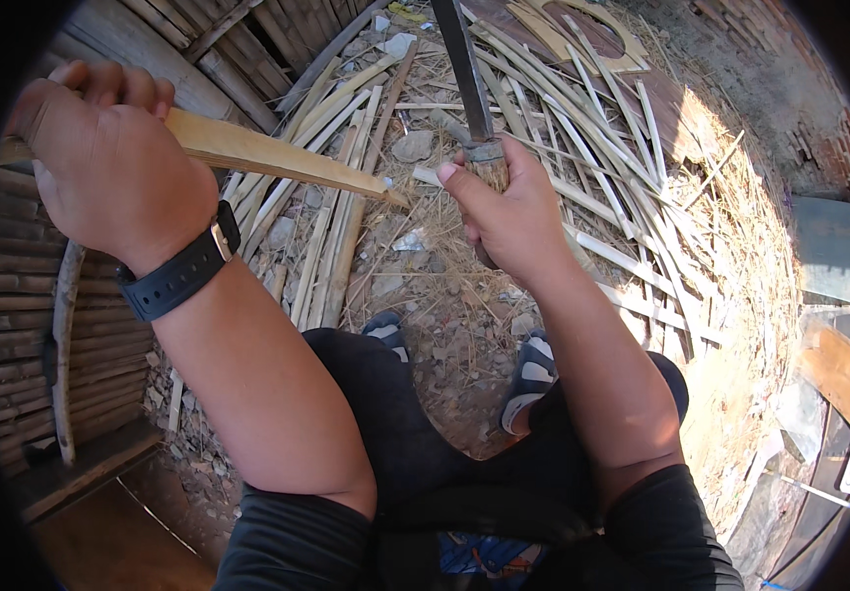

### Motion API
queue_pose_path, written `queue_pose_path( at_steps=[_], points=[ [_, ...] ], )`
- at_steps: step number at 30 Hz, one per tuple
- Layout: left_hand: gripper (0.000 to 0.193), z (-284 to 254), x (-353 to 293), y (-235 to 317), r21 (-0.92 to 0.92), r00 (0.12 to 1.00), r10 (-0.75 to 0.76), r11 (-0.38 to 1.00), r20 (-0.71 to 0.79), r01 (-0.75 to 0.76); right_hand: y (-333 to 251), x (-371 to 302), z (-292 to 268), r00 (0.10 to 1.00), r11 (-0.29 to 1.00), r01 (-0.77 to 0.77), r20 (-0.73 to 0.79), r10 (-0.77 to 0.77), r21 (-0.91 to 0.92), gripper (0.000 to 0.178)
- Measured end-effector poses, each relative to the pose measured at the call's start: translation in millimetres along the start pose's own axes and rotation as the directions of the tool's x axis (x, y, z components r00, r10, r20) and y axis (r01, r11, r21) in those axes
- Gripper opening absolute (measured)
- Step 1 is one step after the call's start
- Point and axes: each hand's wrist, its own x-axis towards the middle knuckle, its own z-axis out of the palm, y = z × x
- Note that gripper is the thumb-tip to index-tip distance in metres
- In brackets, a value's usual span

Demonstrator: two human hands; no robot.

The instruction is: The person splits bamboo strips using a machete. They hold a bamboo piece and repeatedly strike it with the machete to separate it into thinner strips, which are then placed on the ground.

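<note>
Bamboo strip [277,158] clamped in left hand [114,167]; right hand [513,217] (fist closed on knife handle [489,163]) should shave thinly, blade [464,69] angled away.

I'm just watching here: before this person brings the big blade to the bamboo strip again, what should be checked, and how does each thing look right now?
1. Left hand grips the bamboo strip firmly: ok, fingers wrapped round its near end.
2. Right hand holds the knife securely: ok, fist closed on the handle, blade pointing away from the body.
3. Blade and strip apart: ok, a gap shows between them.
4. Left fingers out of the blade's path: ok for now, they sit at the far end of the strip.
5. Feet protected: not ok, open sandals directly below the work.
6. Blade edge sharp: cannot tell.
</note>
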Motion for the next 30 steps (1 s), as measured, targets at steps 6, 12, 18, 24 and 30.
queue_pose_path(
  at_steps=[6, 12, 18, 24, 30],
  points=[
    [0.036, 28, -6, -7, 0.217, 0.987, 0.085, 0.975, -0.135, -0.055, 151, -19, 64, 0.948, 0.815, -0.218, 0.083, 0.308, -0.537, 0.048],
    [0.024, 38, -10, 1, 0.418, 0.96, 0.136, 0.908, -0.243, -0.023, 149, -10, 49, 0.857, 0.855, -0.38, 0.213, 0.469, -0.353, 0.043],
    [0.033, 39, -16, 3, 0.427, 0.943, 0.114, 0.904, -0.312, 0.032, 76, -1, 39, 0.986, 0.981, -0.167, -0.03, 0.164, -0.101, 0.045],
    [0.034, 53, -16, 2, 0.468, 0.925, 0.142, 0.883, -0.353, 0.042, 116, -23, 49, 0.987, 0.926, -0.152, 0.0, 0.162, -0.345, 0.044],
    [0.034, 62, -17, 5, 0.397, 0.882, 0.17, 0.918, -0.439, 0.021, 144, -13, 38, 0.828, 0.811, -0.379, 0.23, 0.512, -0.446, 0.058]
  ],
)
